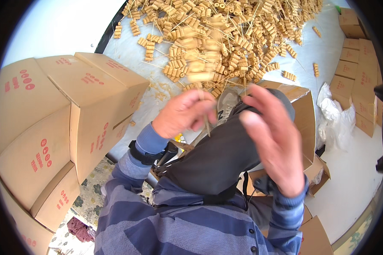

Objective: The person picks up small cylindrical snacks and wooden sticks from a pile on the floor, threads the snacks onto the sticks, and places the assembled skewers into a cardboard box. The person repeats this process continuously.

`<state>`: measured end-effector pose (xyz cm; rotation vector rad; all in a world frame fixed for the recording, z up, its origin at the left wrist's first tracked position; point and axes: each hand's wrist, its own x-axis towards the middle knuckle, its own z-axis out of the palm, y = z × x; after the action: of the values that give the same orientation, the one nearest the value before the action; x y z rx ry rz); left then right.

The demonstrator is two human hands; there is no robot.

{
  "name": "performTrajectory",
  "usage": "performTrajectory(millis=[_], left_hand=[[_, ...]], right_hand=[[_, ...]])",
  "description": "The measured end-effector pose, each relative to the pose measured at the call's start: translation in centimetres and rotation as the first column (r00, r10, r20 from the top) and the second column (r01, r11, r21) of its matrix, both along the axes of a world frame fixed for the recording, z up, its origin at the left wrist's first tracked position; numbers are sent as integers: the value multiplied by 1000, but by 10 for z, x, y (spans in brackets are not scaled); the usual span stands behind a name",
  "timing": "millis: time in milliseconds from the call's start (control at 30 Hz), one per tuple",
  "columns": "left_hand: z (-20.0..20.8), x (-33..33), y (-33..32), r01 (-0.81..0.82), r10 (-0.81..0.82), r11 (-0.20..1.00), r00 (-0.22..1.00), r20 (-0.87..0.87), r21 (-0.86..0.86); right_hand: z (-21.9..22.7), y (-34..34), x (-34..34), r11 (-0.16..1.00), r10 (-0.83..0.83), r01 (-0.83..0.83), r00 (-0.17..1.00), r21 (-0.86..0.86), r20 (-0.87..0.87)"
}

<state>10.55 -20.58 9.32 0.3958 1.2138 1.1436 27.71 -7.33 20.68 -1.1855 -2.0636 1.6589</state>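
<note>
My left hand [184,111] is closed around the thin sticks of skewers [201,77] with tan rolled pieces, which point away from me and are smeared by motion. The stick ends show below its fingers. To the right, my right hand [274,138] is raised over my leg, blurred, fingers apart, with nothing visible in it. Beyond both hands spreads a large heap of similar skewers [251,38], tan ridged rolls on thin sticks, lying on a pale sheet [130,78].
Brown cartons [102,110] with red print are stacked close at my left. An open carton [305,112] stands beside my right hand. Farther right are a white plastic bag [336,114] and more cartons [344,87]. My shoe [230,100] rests near the heap's edge.
</note>
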Motion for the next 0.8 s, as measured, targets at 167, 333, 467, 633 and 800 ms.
performTrajectory(millis=[167,333,467,633,800], left_hand=[[54,16,25,244,-190,960,927,-324,136],[8,-1,15,463,-397,857,873,-283,226],[-103,-64,12,169,-204,979,774,-600,-115],[-235,-145,4,-181,-597,793,-44,-801,-582],[-297,-168,2,-109,-647,759,-239,-724,-642]], right_hand=[[-22,-13,-21,832,64,-86,996,-548,-59],[-29,-14,-17,790,-297,142,940,-597,-169],[-32,-3,-6,714,-456,78,806,-696,-377],[-34,2,6,681,-424,9,820,-732,-384],[-39,9,-2,643,-411,-52,818,-764,-402]])
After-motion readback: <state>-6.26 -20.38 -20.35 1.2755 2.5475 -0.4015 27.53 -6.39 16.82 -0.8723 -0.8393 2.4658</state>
